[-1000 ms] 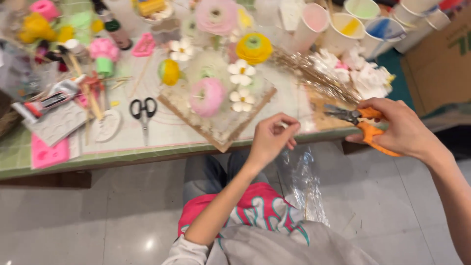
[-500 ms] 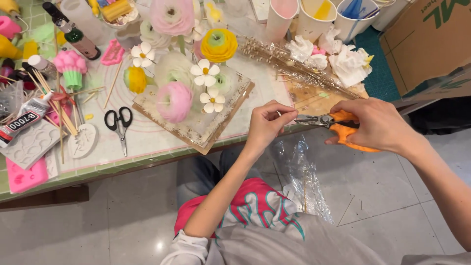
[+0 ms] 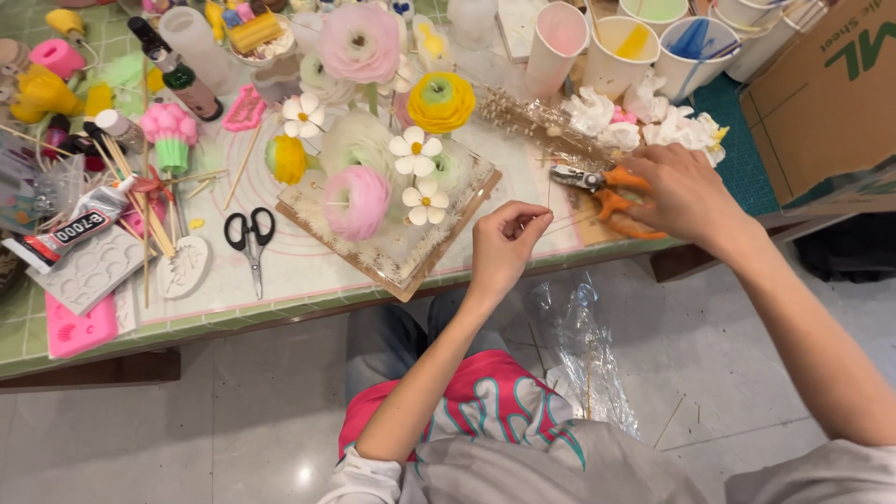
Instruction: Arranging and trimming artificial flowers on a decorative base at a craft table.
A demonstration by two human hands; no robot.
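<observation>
My left hand (image 3: 504, 247) hovers over the table's front edge with thumb and fingers pinched on a thin wire stem that is barely visible. To its right, my right hand (image 3: 686, 191) rests on the table, closed over the handles of orange-handled cutters (image 3: 597, 187). Their metal jaws point left. Just left of my left hand stands a clear square tray (image 3: 448, 245) with pink, yellow, green and white handmade flowers. Dried sprigs in clear wrap (image 3: 532, 117) lie behind the cutters.
Black scissors (image 3: 250, 238), a glue tube (image 3: 70, 229), wooden sticks and pink moulds (image 3: 79, 327) cover the left of the table. Paper cups (image 3: 560, 37) stand at the back, a cardboard box (image 3: 831, 93) at the right. Clear plastic wrap (image 3: 579, 345) lies on the floor.
My right hand has carried the cutters away from my left hand and set them down on the table. The two hands, close together before, are now apart.
</observation>
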